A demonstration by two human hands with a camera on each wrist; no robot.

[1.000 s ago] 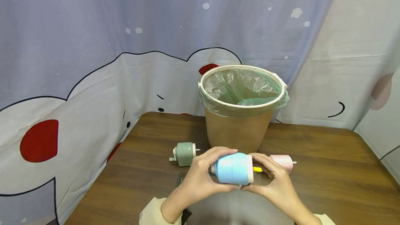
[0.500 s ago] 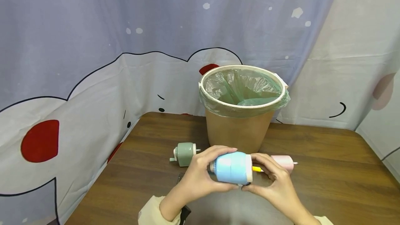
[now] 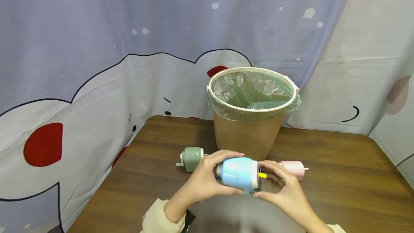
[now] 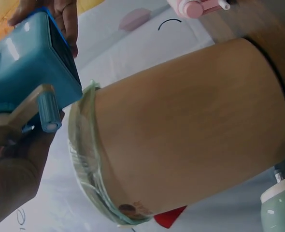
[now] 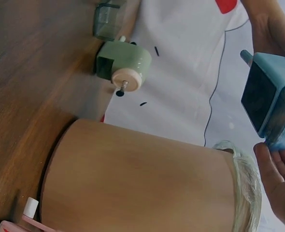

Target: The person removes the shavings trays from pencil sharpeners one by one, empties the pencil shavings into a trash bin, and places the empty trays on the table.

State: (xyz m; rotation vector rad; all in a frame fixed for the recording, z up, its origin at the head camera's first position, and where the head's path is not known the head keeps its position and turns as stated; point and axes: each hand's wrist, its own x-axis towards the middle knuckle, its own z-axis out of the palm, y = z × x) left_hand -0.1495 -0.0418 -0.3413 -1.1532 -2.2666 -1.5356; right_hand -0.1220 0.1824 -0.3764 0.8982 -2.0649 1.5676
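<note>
While one left hand (image 3: pixel 207 177) is gripping the blue crank sharpener (image 3: pixel 237 173), thumb and fingers curling round its body, one right hand (image 3: pixel 284 182) is pinching its other end. Two more sharpeners, one green (image 3: pixel 193 159) and one pink (image 3: pixel 293 168), are resting on the table (image 3: pixel 145 164) near one bin (image 3: pixel 245 132). The blue one is hanging before that bin, its long axis running nearly level, its single yellow tip (image 3: pixel 262 175) pointing right, its crank (image 4: pixel 48 108) facing left.
</note>
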